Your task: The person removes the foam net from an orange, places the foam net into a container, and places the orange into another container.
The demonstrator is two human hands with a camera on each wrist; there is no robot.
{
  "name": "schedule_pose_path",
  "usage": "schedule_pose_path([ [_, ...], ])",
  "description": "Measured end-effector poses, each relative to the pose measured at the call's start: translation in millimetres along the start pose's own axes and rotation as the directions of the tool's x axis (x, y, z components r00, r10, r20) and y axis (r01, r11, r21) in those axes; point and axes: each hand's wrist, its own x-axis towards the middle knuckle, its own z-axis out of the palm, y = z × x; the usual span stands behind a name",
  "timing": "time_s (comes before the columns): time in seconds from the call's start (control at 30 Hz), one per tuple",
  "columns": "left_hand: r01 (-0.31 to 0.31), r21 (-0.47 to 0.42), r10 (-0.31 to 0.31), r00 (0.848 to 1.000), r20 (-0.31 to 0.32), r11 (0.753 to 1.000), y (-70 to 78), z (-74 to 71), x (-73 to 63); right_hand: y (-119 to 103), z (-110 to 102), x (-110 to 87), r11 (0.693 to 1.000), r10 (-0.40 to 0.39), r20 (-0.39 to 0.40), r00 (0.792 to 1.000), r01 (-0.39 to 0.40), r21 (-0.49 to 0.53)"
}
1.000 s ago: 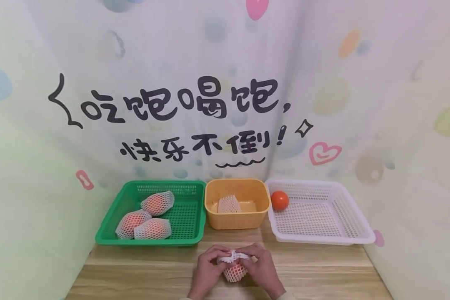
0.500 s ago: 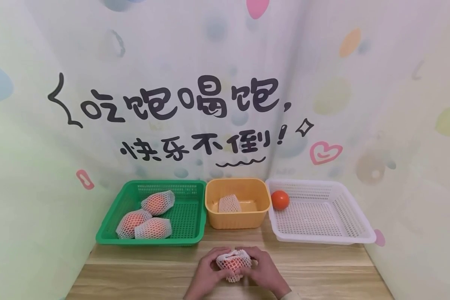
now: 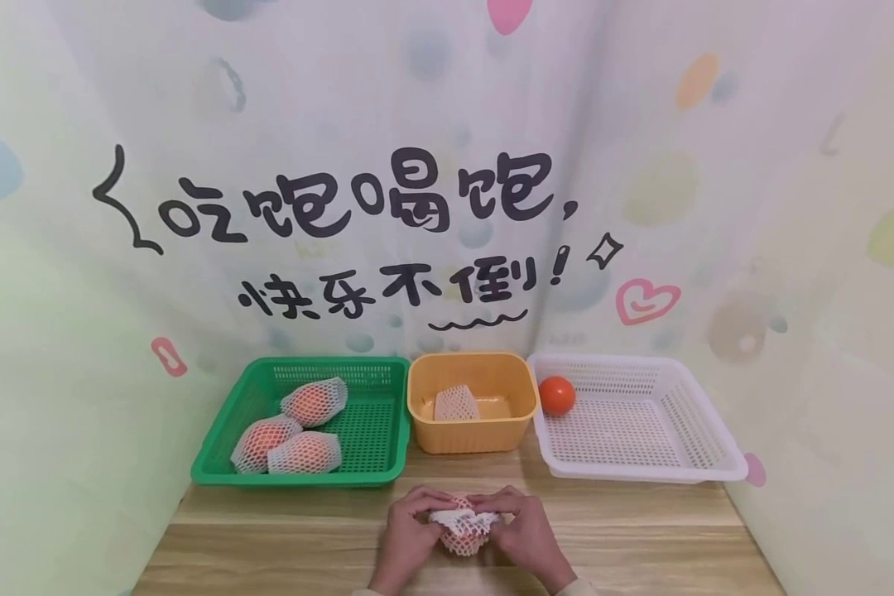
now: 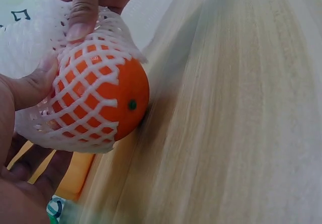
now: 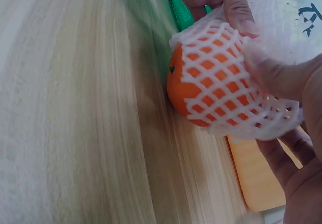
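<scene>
Just in front of me on the table, both hands hold an orange (image 4: 133, 90) in a white foam fruit net (image 4: 83, 95). My left hand (image 3: 411, 530) grips the net from the left, its thumb pressed on the mesh and its other fingers behind. On the opposite side my right hand (image 3: 525, 530) does the same, thumb against the mesh (image 5: 219, 78). In both wrist views the end of the orange with a small green stem spot sticks out bare from the net. Loose net is bunched around the thumbs at the other end.
A green basket (image 3: 376, 478) at back left holds several netted fruits (image 3: 305, 454). In the middle stands a yellow bin (image 3: 473, 439) with a loose foam net (image 3: 456, 403). The white basket (image 3: 641, 474) at back right holds one bare orange (image 3: 557, 396). A printed curtain (image 3: 343, 99) hangs behind.
Half a second ago both thumbs lay low on the net's near side. They have moved up, and the net's rim is now folded and bunched between the hands. The baskets stay as they were.
</scene>
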Motion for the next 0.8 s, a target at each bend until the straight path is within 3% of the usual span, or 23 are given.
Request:
schedule_pose_path([
  [0.13,-0.054,-0.003,0.054,0.997,-0.056,0.999,0.6,3.7,0.2,-3,2,0.8,0.999,0.018,-0.066,0.998,-0.014,0.049],
  [0.33,-0.107,-0.063,0.101,0.991,-0.093,0.992,1.7,5.9,-0.7,-1,3,0.4,0.998,-0.064,-0.116,0.991,0.064,-0.008],
  [0.43,-0.075,-0.085,0.071,0.996,-0.045,0.994,-0.1,3.4,-1.7,2,4,0.2,0.993,-0.085,-0.06,0.995,0.08,-0.083],
  [0.6,0.001,-0.055,0.006,0.993,0.116,0.998,-6.5,-2.8,-5.1,6,6,-2.0,0.99,-0.028,0.064,0.998,0.036,-0.136],
  [0.7,0.005,-0.061,0.005,0.985,0.171,0.998,-9.5,-4.9,-5.8,5,5,-2.2,0.992,-0.002,0.057,0.998,0.009,-0.126],
  [0.8,0.006,-0.085,0.009,0.985,0.172,0.996,-10.5,-5.2,-6.7,3,4,-2.0,0.994,-0.005,0.041,0.999,0.009,-0.106],
])
